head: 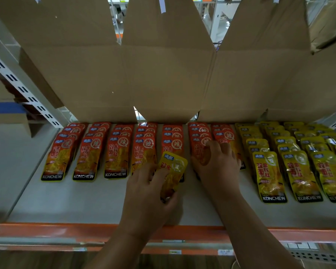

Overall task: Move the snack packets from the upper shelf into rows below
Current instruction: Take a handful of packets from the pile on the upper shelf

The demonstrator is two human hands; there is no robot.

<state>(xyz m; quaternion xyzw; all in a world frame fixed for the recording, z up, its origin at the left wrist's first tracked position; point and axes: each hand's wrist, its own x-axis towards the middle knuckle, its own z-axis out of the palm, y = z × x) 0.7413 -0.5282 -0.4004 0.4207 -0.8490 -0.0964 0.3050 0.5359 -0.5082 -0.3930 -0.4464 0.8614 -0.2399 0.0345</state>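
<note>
Left hand: the left hand (149, 191) pinches a single glossy yellow snack packet (173, 167) by its lower end, thumb under and fingers over, with the packet tilted.
Held packet: its top edge overlaps the front of a red row and does not lie flat in any row.
Right hand: just to the right of the grip, the right hand (217, 166) rests with fingers spread on the front of the red rows. It presses down on them, and I see no finger curled round a packet.
Red rows: the flat red-orange foil packets (116, 152) run in overlapping rows from far left of the grip to under the right hand.
Yellow rows: the matching yellow foil packets (291, 167) lie well to the right of the grip, beyond the right hand, in several rows.
Shelf: the pale grey shelf board (85, 200) shows bare between the grip and the orange front rail (47, 230).
Boxes: open brown cardboard boxes (163, 74) stand behind and above the grip. Their contents are hidden.
Progress: I judge the task well along, with many rows already laid.
Left to do: the held yellow packet sits among the red ones and probably belongs in the rows to the right. How many packets are left above I cannot tell.
</note>
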